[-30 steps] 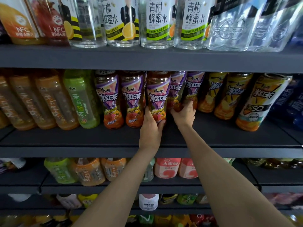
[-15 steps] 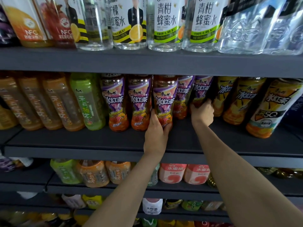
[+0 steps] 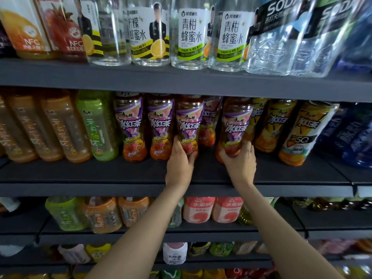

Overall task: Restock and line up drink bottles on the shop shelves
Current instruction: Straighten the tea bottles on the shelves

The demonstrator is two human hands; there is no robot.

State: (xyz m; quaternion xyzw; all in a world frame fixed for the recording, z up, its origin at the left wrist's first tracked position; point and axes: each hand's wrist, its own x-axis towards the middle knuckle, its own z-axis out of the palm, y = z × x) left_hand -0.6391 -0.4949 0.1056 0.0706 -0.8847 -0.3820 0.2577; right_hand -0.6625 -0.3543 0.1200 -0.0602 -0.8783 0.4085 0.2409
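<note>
On the dark middle shelf [image 3: 120,174] stands a row of purple-labelled iced tea bottles. My left hand [image 3: 181,160] grips the base of the third bottle [image 3: 189,121] in that front row. My right hand [image 3: 239,162] grips the base of another purple-labelled bottle [image 3: 236,123], which stands forward near the front row, a gap apart from the left one. One more purple bottle [image 3: 209,121] sits further back in the gap between them. Two purple bottles [image 3: 132,125] stand to the left of my left hand.
Yellow-labelled iced tea bottles [image 3: 275,123] crowd the right side, next to blue bottles [image 3: 354,135]. Green [image 3: 98,125] and orange tea bottles [image 3: 62,127] fill the left. Clear honey-water and soda bottles [image 3: 191,35] line the upper shelf. Lower shelves hold more drinks [image 3: 199,210].
My right hand moved right from the back bottles, took hold of a purple-labelled bottle and drew it forward. My left hand stayed on its bottle.
</note>
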